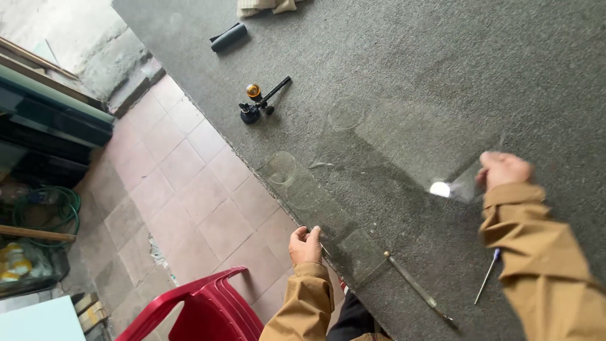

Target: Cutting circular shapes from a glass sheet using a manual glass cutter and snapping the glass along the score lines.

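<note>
A clear glass sheet [385, 158] lies on the grey carpeted table [442, 63], its near-left part overhanging the table edge. Round scored circles show in the glass near its left end. My left hand [306, 245] pinches the overhanging glass edge beside the table's rim. My right hand [502, 170] is closed on the glass's right corner, next to a bright glare spot. Both sleeves are tan.
A circle cutter with an amber knob [259, 101] and a black cylinder [228, 36] lie farther back. A long metal cutter tool [416, 287] and a blue-handled tool [488, 275] lie near me. Stacked red plastic chairs [202, 309] stand on the tiled floor [183, 183]; a green hose [60, 205] lies left.
</note>
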